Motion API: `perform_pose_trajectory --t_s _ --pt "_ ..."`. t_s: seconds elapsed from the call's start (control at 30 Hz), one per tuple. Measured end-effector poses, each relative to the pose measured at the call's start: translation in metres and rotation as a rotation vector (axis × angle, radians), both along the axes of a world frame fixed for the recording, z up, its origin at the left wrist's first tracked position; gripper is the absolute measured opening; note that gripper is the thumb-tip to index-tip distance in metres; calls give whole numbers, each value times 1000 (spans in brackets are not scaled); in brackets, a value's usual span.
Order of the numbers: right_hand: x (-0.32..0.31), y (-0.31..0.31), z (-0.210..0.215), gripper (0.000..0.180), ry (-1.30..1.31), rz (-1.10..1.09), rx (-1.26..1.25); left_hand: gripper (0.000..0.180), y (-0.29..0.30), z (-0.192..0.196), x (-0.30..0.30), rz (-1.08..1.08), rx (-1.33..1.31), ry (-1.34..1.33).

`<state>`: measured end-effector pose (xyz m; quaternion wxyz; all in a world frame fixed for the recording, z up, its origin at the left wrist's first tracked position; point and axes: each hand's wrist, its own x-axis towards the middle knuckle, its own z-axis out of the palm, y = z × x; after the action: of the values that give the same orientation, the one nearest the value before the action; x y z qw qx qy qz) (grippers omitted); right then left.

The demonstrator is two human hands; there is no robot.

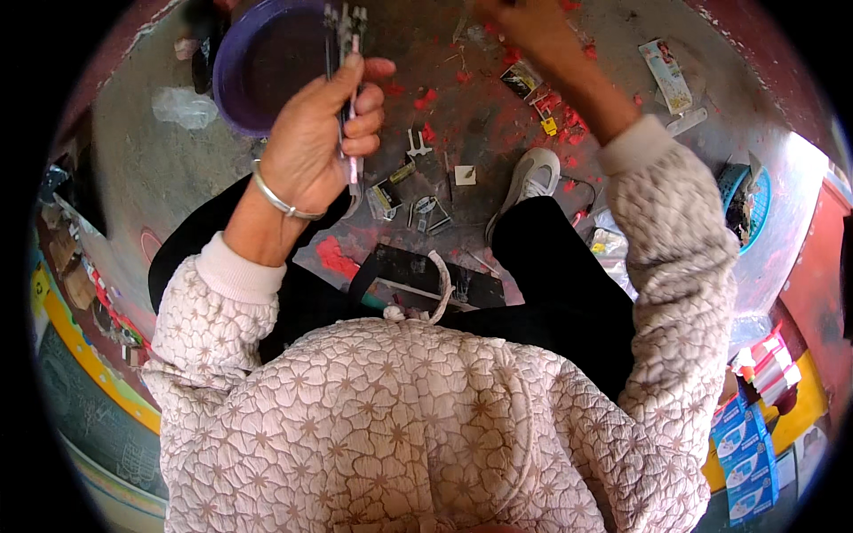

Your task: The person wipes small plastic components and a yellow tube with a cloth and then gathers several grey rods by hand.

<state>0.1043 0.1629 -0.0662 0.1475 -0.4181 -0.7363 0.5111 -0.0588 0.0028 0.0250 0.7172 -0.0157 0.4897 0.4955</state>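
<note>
A small bundle of thin, long sticks (352,49), pink and dark with knobbly grey ends at the top, stands upright in my left hand (311,133). My fingers are wrapped round it, and a metal bangle circles that wrist. My right hand (529,31) reaches out to the top of the view, over the red-spattered floor. It is dark and smeared, and its fingers are partly cut off by the edge, so what it holds cannot be made out. Close to the left hand lies a purple basin (233,111).
Between my feet lie a white forked piece (418,143), a small white square (465,175) and several small packets. A dark board (435,277) is near my lap. Farther right are a colourful packet (666,78) and a blue basket (758,209). Crumpled clear plastic (184,107) sits left.
</note>
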Motion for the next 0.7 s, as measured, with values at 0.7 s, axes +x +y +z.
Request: perform_pose_trajectory --t_s 0.7 --pt "-3 -145 -198 21 -485 -45 -147 20 -17 27 -34 78 -50 -110"
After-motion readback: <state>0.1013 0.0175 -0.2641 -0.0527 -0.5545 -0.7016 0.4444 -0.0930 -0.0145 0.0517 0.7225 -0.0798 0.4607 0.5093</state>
